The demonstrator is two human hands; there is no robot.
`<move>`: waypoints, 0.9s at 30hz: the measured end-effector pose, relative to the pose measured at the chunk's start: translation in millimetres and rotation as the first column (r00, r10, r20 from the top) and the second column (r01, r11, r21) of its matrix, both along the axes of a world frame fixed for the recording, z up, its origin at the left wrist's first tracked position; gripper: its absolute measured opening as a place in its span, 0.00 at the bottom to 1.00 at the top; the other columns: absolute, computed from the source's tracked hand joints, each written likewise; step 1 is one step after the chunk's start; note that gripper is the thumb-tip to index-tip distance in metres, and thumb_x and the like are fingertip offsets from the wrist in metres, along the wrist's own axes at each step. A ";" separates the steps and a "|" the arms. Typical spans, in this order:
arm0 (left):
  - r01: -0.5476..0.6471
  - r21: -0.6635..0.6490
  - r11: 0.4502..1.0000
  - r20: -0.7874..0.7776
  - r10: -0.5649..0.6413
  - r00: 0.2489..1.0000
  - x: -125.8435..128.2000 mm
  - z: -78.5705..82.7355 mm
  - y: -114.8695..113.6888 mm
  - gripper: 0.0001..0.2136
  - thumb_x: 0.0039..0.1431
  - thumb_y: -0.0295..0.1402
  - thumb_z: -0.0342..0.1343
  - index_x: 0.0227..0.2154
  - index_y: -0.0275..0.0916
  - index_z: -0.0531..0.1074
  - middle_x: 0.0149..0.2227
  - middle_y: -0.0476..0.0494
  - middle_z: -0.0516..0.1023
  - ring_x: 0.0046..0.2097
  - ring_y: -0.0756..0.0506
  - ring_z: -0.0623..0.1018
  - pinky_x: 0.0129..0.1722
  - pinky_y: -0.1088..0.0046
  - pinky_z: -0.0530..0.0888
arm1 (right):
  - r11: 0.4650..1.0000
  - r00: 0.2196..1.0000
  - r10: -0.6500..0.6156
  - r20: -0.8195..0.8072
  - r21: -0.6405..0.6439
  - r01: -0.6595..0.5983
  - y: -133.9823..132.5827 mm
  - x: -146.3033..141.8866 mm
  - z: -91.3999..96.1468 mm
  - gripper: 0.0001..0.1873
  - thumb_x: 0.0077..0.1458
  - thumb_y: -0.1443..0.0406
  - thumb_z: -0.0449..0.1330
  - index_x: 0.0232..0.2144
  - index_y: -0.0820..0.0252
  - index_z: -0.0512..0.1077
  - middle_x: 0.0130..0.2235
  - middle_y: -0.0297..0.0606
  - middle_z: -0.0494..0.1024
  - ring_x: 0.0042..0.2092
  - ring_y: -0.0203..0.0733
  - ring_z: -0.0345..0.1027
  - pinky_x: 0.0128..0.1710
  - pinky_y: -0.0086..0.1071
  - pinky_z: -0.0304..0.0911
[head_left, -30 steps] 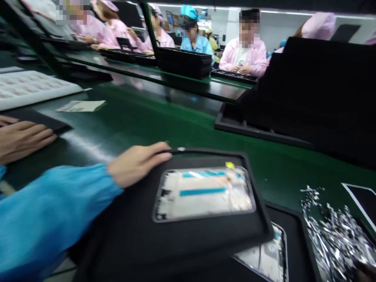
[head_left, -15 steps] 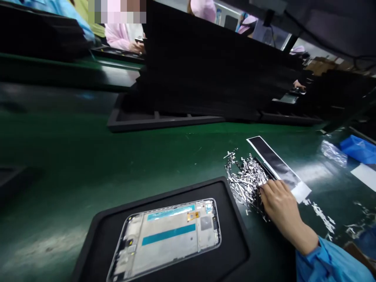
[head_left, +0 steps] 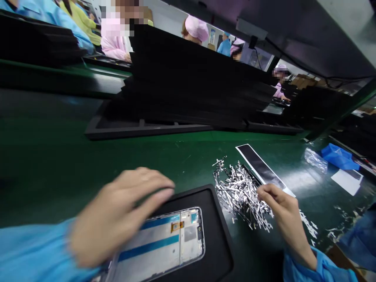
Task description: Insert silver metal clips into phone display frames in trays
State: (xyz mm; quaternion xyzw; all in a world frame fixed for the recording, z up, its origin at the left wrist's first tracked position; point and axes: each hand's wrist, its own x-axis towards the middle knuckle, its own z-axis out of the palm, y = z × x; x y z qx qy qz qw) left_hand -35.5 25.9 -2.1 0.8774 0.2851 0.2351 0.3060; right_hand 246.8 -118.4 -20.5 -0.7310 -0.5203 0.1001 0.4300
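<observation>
My left hand (head_left: 123, 213), a little smeared by motion, hovers over the left part of a phone mid-frame (head_left: 160, 258). Its thumb is apart from its fingers, with nothing seen between them. The frame is silvery with blue strips and an orange flex piece, and lies in a black tray (head_left: 219, 239). My right hand (head_left: 280, 209) is at the right edge of a heap of small silvery and black strips (head_left: 242, 192). Thumb and forefinger are pinched together; whatever they hold is too small to make out.
Beyond the heap lies a black strip with a white border (head_left: 261, 164). White scraps (head_left: 308, 225), clear plastic wrap (head_left: 315, 158) and a blue tray (head_left: 339, 156) are at the right. Stacked black trays (head_left: 190, 90) stand across the back, with people beyond.
My left hand has come into view from the left, over the phone mid-frame. My right hand has lifted from the heap's edge, fingers pinched. The camera view has shifted slightly.
</observation>
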 end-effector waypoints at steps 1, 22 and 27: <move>0.022 -0.033 0.999 0.007 -0.022 1.000 23.9 3.0 -7.7 0.08 0.53 0.33 0.47 0.32 0.39 0.70 0.34 0.49 0.71 0.39 0.46 0.68 0.39 0.71 0.63 | 1.000 0.998 0.009 -0.069 0.018 -0.007 1.9 -2.5 0.5 0.10 0.51 0.60 0.51 0.23 0.59 0.64 0.24 0.31 0.66 0.29 0.34 0.59 0.29 0.28 0.54; 0.133 -0.523 0.842 0.198 -0.031 0.980 141.2 0.7 -40.3 0.04 0.45 0.25 0.51 0.19 0.33 0.69 0.20 0.52 0.66 0.25 0.53 0.65 0.27 0.78 0.60 | 0.981 0.863 0.191 -0.468 0.087 -0.171 11.1 -27.3 -6.5 0.06 0.52 0.62 0.51 0.28 0.58 0.66 0.29 0.32 0.65 0.33 0.35 0.58 0.33 0.28 0.53; 0.150 -0.297 0.943 0.102 -0.125 0.987 131.9 6.8 -42.2 0.07 0.45 0.20 0.50 0.18 0.34 0.68 0.20 0.53 0.65 0.25 0.54 0.64 0.27 0.79 0.60 | 0.964 0.811 0.256 -0.526 0.072 -0.257 8.5 -23.9 -4.9 0.08 0.51 0.62 0.52 0.25 0.58 0.67 0.28 0.33 0.66 0.33 0.36 0.59 0.34 0.30 0.53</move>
